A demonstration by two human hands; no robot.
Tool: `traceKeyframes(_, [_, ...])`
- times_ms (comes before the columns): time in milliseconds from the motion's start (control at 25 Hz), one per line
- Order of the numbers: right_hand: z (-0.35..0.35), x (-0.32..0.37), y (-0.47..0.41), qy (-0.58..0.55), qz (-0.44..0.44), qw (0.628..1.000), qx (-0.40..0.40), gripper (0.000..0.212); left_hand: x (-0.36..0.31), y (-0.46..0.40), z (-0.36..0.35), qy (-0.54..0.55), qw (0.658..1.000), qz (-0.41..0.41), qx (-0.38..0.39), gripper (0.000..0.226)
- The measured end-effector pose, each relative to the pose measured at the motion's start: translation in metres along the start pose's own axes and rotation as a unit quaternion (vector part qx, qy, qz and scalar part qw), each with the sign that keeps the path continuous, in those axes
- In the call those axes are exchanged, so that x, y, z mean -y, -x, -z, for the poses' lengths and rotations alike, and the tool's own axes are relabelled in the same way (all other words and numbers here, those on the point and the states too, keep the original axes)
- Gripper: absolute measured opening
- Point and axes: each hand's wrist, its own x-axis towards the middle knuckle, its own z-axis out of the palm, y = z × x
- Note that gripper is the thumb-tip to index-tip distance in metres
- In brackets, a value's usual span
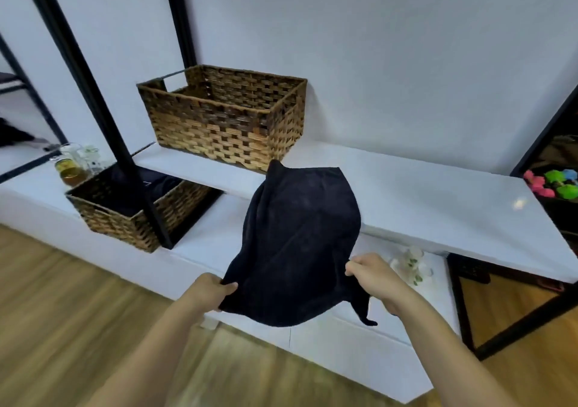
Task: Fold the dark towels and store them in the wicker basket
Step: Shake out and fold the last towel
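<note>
I am looking down at a white shelf [406,194] running along a pale wall, with a lower white ledge [219,219] beneath it and a wood-plank floor [47,297] below that. Black metal posts [103,100] of a rack rise on the left, and another black frame stands at the right edge. On the upper shelf against the wall sits an upper wicker basket [225,116], woven in brown and tan, its inside in shadow. A lower wicker basket [137,206] rests on the ledge to the left, with dark cloth lying inside it. Just behind that basket stand some glass jars [73,164], one holding amber liquid. Small glass cups [413,266] sit on the ledge to the right, and pink and green toys [553,183] lie in the right rack.

The dark towel [297,250] hangs in the air in front of the shelf, near-black, soft and rumpled, billowing upward with a peaked far corner. My left hand [212,291] pinches its near left edge and my right hand [375,278] pinches its near right edge, the two hands apart, and a tail of cloth droops below the right one.

I can read no writing or labels anywhere.
</note>
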Motion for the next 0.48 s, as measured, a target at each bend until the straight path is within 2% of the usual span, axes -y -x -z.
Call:
traceKeyframes(80, [-0.017, -0.018, 0.002, 0.023, 0.012, 0.999, 0.048, 0.034, 0.041, 0.018, 0.003, 0.004, 0.999, 0.034, -0.029, 0.035])
traceKeyframes(160, [-0.034, -0.024, 0.006, -0.001, 0.019, 0.997, 0.08, 0.034, 0.063, 0.037, 0.015, 0.039, 0.995, 0.034, -0.088, 0.035])
traceKeyframes(360, [-0.057, -0.006, 0.007, -0.121, 0.076, 0.989, 0.048, 0.023, 0.055, 0.088, 0.057, 0.206, 0.948, -0.017, -0.242, 0.034])
traceKeyframes(440, [-0.06, 0.008, 0.015, -0.14, 0.122, 0.981, 0.048, 0.025, 0.044, 0.103, 0.075, 0.155, 0.948, -0.027, -0.278, 0.037])
traceKeyframes(480, [-0.062, 0.015, 0.019, -0.143, 0.149, 0.977, 0.051, 0.024, 0.035, 0.112, 0.081, 0.077, 0.953, -0.018, -0.294, 0.039])
